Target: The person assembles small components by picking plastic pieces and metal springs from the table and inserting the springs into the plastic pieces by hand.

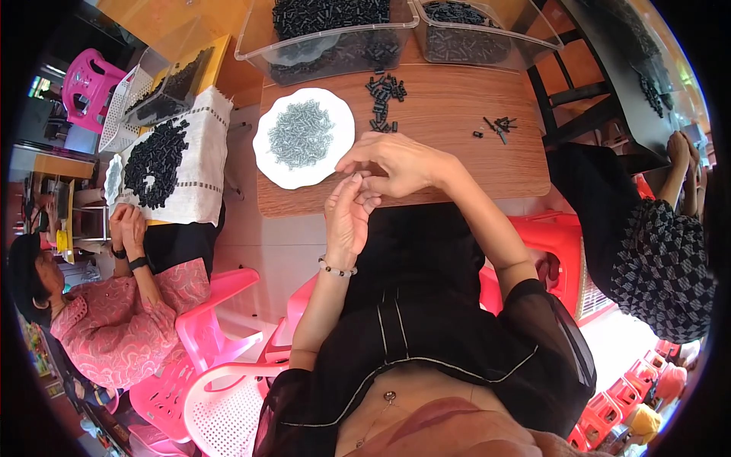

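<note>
My left hand (349, 217) and my right hand (403, 163) meet just over the table's near edge, fingertips pinched together. Whatever sits between the fingers is too small and covered to make out. Beside them on the left lies a white scalloped plate (269, 162) heaped with small silvery, spring-like pieces (301, 135). Beyond my right hand, short black cylindrical parts (384, 93) are scattered on the brown wooden table (449, 129). A few dark pin-like pieces (500, 128) form a small group at the right.
Two clear plastic bins, one larger (335, 46) and one smaller (468, 49), hold many black parts at the table's far side. To the left, a person (129, 305) works at a cloth-covered table (205, 145) with black parts. Another person (659, 259) is at the right. Pink chairs (221, 305) stand close by.
</note>
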A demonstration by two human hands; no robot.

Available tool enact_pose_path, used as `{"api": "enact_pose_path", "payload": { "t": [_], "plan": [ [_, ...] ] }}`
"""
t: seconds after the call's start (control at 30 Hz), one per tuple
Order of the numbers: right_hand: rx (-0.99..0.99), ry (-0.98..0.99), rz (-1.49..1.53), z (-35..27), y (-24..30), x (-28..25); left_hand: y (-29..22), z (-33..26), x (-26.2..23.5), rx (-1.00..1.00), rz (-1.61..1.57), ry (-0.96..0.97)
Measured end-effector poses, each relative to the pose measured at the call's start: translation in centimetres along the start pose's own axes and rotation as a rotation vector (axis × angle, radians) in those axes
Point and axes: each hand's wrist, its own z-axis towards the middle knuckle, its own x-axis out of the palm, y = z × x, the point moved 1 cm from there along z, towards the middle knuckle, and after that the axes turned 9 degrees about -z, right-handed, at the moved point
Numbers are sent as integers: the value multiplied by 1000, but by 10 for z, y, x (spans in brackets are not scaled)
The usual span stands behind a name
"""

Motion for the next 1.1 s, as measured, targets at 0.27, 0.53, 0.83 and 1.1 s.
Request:
{"api": "enact_pose_path", "payload": {
  "t": [0.27, 0.53, 0.83, 1.1],
  "plan": [
    [118, 20, 138, 33, -7, -1, -2, -3, -7, 3, -17, -101],
    [77, -126, -432, 59, -31, 34, 2, -4, -8, 32, 43, -59],
    [166, -66, -371, 75, -27, 40, 3, -4, -7, 30, 73, -49],
    [118, -131, -389, 83, -28, 47, 1, -5, -8, 6, 69, -36]
  ]
}}
